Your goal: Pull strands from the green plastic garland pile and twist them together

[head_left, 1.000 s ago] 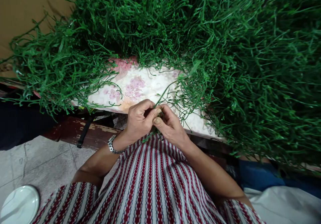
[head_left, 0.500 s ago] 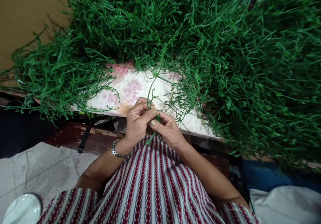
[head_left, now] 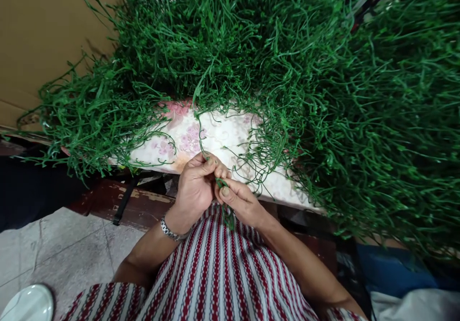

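The left hand (head_left: 196, 182) is pinching a long green stem (head_left: 201, 140) between thumb and bent fingers, while the right hand (head_left: 242, 201) is pressing its thumb and curled forefinger together on short green pieces (head_left: 221, 184). A green tuft (head_left: 229, 219) is hanging below the fingers, in front of the striped shirt (head_left: 230, 273); whether it is joining the stem is not showing. Handling of this stem is seemingly standing partway: short pieces are already lying within the right grip, whereas the stem's upper length is extending beyond the left fingers, above the floral cloth (head_left: 217, 134), towards the greens behind.

Farther out, a smaller left-hand bunch (head_left: 89, 115) is spreading over the cloth's edge, and a large heap (head_left: 251, 38) is filling the far side and the right. Both are dwarfing the handful, so much material is lying outside the hands; which part is finished and which is waiting cannot be told, since the stems are looking alike. Thin curled stems (head_left: 264, 155) are straggling onto the cloth beside the heap. Cardboard (head_left: 53, 33) is standing behind the bunch, and a white round lid or dish (head_left: 30, 306) is resting low at the left.
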